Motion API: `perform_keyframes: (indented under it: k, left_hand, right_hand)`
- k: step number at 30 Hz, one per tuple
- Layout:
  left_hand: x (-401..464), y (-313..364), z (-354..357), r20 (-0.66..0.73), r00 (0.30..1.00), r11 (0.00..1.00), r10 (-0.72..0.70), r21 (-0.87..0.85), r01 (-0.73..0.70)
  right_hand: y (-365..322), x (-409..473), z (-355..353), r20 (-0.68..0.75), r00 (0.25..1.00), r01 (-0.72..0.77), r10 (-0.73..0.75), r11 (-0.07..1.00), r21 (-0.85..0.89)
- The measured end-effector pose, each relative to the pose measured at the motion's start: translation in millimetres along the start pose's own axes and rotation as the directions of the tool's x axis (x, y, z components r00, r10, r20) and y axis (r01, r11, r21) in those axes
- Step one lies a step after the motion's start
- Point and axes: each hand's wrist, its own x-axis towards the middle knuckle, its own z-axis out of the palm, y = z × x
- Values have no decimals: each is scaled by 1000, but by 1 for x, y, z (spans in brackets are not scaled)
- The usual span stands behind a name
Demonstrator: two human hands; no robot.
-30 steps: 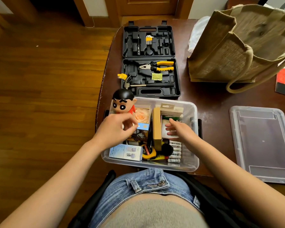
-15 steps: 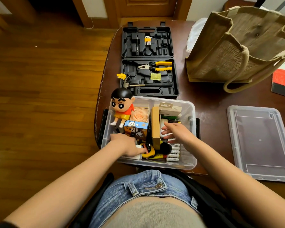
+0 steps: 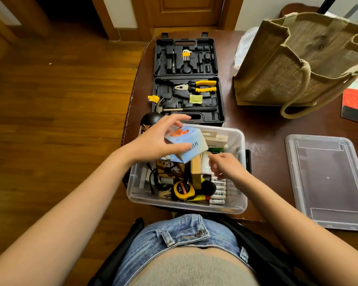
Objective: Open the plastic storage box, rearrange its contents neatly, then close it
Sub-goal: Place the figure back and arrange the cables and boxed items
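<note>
Left hand [image 3: 153,139] gripping pale blue carton [image 3: 187,144], lifted over box [image 3: 186,206]; right hand [image 3: 225,166] loosely curled, holding nothing, hovering inside near batteries [image 3: 218,190]. Box open on table [image 3: 265,129], at its near edge; lid [image 3: 327,180] flat to the right, well apart. Rearranging in hand, judging by the lifted carton. Next move probably calls for a free slot, carton laid flat so lid can seat. Readable: "2m" on tape measure [image 3: 183,190], "Heybright" on a battery; carton print upside down, unclear.
</note>
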Motion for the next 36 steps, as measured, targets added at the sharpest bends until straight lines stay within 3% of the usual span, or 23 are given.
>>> perform_keyframes:
  k: [3, 6, 10, 14, 17, 21, 26, 30, 33, 36]
  left_hand:
    - [12, -12, 11, 42, 998, 950, 42, 308, -53]
    - [17, -26, 13, 96, 995, 894, 27, 442, -67]
    - [14, -36, 14, 134, 991, 909, 18, 410, -72]
    - [4, -39, 15, 85, 996, 940, 37, 335, -63]
    - [-8, -40, 14, -92, 990, 966, 107, 243, -82]
    - [-23, -43, 18, -368, 920, 968, 133, 246, -41]
    - [-21, -43, 37, -321, 929, 888, -184, 351, 297]
    - [-14, -39, 42, -314, 938, 786, -143, 541, 301]
    - [-10, -40, 42, -305, 944, 817, -126, 507, 273]
    - [-10, -44, 40, -361, 926, 841, -113, 461, 283]
  right_hand:
    - [-1, -4, 0, 80, 994, 81, -72, 990, -118]
    - [-2, -8, 0, 163, 982, 127, -91, 965, -228]
    - [-2, -8, -1, 194, 980, 96, -31, 939, -331]
    - [-2, -7, -1, 181, 983, 25, 21, 968, -250]
    - [-3, -5, 0, 128, 989, -52, 69, 990, -134]
    - [-9, 3, 6, 181, 977, -82, 113, 982, -170]
    - [-14, 19, 22, 126, 975, -172, 183, 981, -92]
    - [-14, 22, 26, 64, 987, -137, 148, 980, -144]
    - [-8, 19, 17, -91, 991, -122, 101, 956, -266]
    - [1, 7, 0, -155, 986, -108, 62, 946, -307]
